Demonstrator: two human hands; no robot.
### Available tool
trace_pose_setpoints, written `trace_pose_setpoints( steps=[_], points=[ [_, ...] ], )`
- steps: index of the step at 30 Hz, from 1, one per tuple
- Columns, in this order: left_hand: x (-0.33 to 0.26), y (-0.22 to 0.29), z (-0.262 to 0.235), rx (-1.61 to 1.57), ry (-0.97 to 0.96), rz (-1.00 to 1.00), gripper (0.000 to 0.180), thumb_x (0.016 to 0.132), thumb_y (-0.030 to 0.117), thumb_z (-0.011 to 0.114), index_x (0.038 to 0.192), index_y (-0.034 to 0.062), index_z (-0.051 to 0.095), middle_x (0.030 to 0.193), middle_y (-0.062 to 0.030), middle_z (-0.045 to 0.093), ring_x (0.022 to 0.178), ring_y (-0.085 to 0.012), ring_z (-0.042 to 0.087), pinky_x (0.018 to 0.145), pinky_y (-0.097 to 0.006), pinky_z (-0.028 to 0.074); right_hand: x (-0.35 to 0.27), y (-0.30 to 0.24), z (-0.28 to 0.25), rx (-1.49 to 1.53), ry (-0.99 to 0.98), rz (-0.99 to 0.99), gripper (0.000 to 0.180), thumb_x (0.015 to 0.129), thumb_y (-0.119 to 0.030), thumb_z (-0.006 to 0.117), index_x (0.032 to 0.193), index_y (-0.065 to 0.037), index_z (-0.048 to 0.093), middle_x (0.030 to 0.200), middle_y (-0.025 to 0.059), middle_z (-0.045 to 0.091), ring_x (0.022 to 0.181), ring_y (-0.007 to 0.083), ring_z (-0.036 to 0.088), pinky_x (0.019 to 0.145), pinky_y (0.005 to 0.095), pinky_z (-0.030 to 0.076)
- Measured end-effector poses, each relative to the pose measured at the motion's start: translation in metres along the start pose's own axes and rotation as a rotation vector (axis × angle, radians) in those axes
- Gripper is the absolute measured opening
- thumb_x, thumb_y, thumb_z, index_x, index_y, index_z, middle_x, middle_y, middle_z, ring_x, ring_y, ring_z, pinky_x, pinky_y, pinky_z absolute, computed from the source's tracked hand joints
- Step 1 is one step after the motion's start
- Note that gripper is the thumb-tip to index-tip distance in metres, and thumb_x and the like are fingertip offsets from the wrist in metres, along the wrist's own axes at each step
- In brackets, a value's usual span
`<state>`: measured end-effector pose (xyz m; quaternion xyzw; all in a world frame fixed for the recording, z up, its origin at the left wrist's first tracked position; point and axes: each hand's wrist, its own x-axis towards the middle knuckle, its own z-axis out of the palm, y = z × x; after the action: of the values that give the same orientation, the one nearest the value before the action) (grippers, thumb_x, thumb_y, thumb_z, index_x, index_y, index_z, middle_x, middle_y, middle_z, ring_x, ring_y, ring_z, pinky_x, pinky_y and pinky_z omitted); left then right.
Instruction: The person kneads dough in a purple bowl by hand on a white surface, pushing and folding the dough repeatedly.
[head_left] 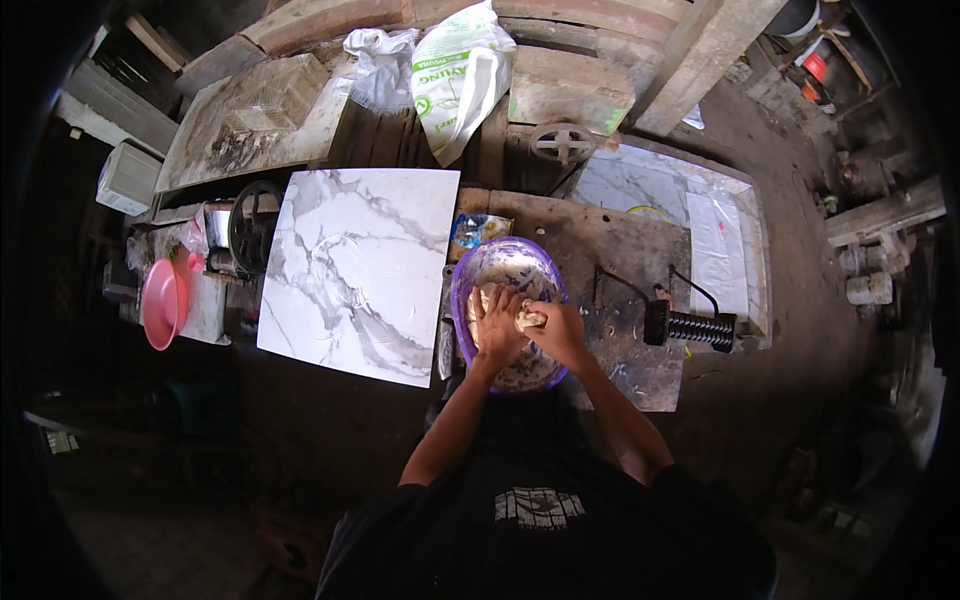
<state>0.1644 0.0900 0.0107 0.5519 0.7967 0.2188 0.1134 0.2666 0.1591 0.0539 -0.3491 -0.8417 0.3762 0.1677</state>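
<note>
A purple oval basin (553, 264) stands in front of me, its inside smeared with pale residue. In it lies a lump of pale dough (530, 317), partly hidden under my hands. My left hand (497, 328) presses flat on the dough with its fingers stretched out. Beside it my right hand (562, 332) is closed on the dough's right part, the fingers curled; some fingertips are hidden.
Left of the basin lies a white marble-patterned slab (360, 270). A black-handled roller machine part (690, 325) rests on the worn board at right. Farther left is a pink basin (165, 303); a white plastic sack (462, 80) lies at the back.
</note>
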Motion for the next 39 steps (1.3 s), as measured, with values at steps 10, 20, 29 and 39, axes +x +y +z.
trace_pose_setpoints(
  steps=[10,20,29,39],
  points=[
    [0.004,-0.002,0.010,-0.066,0.082,0.001,0.043,0.065,0.030,0.061,0.103,0.0106,0.052,0.109,-0.0061,0.049,0.116,-0.0225,0.036,0.102,-0.052,0.005,-0.008,-0.008,-0.016,0.179,0.101,0.027,0.022,0.062,-0.005,0.066,0.083,0.000,0.061,0.069,0.0152,0.061,0.065,0.0285,0.061,0.060,0.0300,0.048],
    [0.008,-0.015,-0.004,-0.203,-0.148,0.060,0.108,0.048,0.046,0.073,0.134,0.0061,0.020,0.136,-0.0144,0.025,0.130,-0.0267,0.014,0.101,-0.054,-0.005,-0.008,0.002,-0.028,-0.180,-0.144,-0.201,0.069,0.060,0.001,0.065,0.123,-0.008,0.040,0.127,0.0156,0.037,0.118,0.0307,0.036,0.096,0.0377,0.033],
    [0.006,0.002,0.013,-0.242,0.074,0.117,0.082,0.058,0.031,0.067,0.125,0.0016,0.031,0.121,-0.0129,0.044,0.117,-0.0254,0.037,0.104,-0.045,0.010,0.006,0.022,0.006,-0.117,-0.117,-0.135,0.046,0.059,-0.004,0.064,0.103,-0.004,0.053,0.103,0.0180,0.053,0.096,0.0324,0.052,0.081,0.0366,0.044],
    [0.007,0.004,0.010,-0.107,0.060,0.138,0.041,0.060,0.033,0.065,0.094,0.0127,0.059,0.105,-0.0026,0.053,0.110,-0.0192,0.042,0.103,-0.047,0.013,-0.002,0.005,-0.004,0.102,0.066,0.067,0.023,0.060,-0.010,0.065,0.081,-0.002,0.062,0.074,0.0163,0.061,0.068,0.0282,0.062,0.061,0.0310,0.048]
  ],
)
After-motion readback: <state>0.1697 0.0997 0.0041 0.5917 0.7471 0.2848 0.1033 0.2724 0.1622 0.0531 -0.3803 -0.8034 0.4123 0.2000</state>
